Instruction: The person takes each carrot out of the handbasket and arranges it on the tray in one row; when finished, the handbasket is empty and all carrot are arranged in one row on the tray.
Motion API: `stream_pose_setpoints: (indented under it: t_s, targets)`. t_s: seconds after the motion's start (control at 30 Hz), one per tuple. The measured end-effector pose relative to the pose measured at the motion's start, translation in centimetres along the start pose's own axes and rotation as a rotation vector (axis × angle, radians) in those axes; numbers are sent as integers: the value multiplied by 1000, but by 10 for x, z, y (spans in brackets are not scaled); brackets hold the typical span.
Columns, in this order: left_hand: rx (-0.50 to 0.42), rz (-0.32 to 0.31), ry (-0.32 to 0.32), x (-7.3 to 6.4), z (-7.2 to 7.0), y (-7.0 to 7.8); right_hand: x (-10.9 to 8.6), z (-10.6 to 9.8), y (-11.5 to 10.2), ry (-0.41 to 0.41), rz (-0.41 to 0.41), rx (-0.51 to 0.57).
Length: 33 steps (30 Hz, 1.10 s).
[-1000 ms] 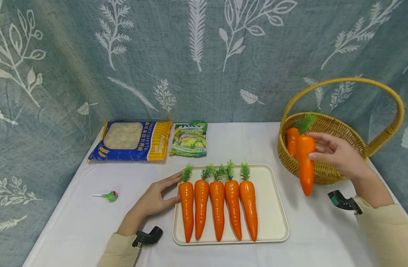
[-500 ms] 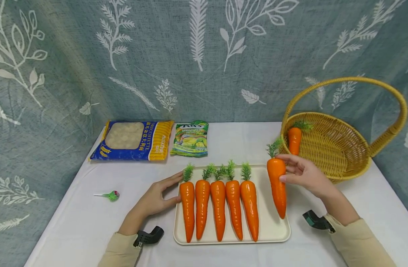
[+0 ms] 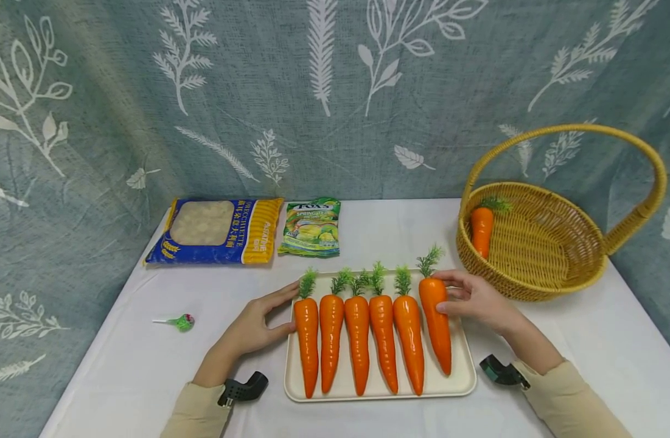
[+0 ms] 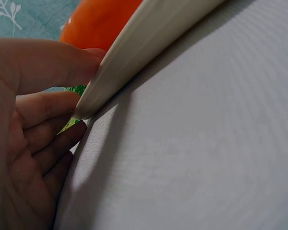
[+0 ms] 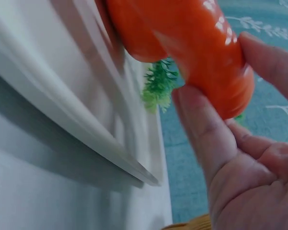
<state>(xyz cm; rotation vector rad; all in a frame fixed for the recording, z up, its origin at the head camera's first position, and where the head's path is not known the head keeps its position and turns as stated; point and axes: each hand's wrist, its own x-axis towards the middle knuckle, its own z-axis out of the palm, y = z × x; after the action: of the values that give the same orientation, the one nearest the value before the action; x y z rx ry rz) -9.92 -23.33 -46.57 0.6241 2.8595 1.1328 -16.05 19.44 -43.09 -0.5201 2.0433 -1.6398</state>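
My right hand (image 3: pixel 474 304) pinches an orange toy carrot (image 3: pixel 436 328) near its top, thumb on one side and fingers on the other. The carrot is held at the right of a row of several carrots (image 3: pixel 358 347) on a cream tray (image 3: pixel 444 389), its green leaves reaching past the far rim. In the right wrist view, the gripped carrot (image 5: pixel 211 62) is close over the tray (image 5: pixel 77 110). My left hand (image 3: pixel 255 325) rests at the tray's left edge. The left wrist view shows its thumb (image 4: pixel 86 62) against the rim, its other fingers relaxed around the corner.
A wicker basket (image 3: pixel 532 292) with a tall handle stands at the back right, one carrot (image 3: pixel 481 231) inside. Behind the tray lie a blue and yellow pasta bag (image 3: pixel 214 232) and a green candy bag (image 3: pixel 311 228). A lollipop (image 3: pixel 182 322) lies at left.
My right hand has carried the carrot from over the basket, left and toward me, to the tray's right part beside the row. The left hand has stayed at the tray's edge.
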Motion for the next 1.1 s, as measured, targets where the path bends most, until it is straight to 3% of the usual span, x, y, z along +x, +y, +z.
stream_pose_setpoints:
  t_s: [0.13, 0.4, 0.87, 1.1]
  targets:
    - [7, -1, -1, 0, 1, -1, 0, 5, 2, -2, 67, -32]
    - [-14, -25, -9, 1, 1, -1, 1, 8, 6, -18, 116, -31]
    - [-10, -5, 2, 1, 2, -4, 0, 8, 6, -83, 143, -60]
    - [-17, -10, 2, 1, 1, -2, 1, 10, 8, -46, 143, -157]
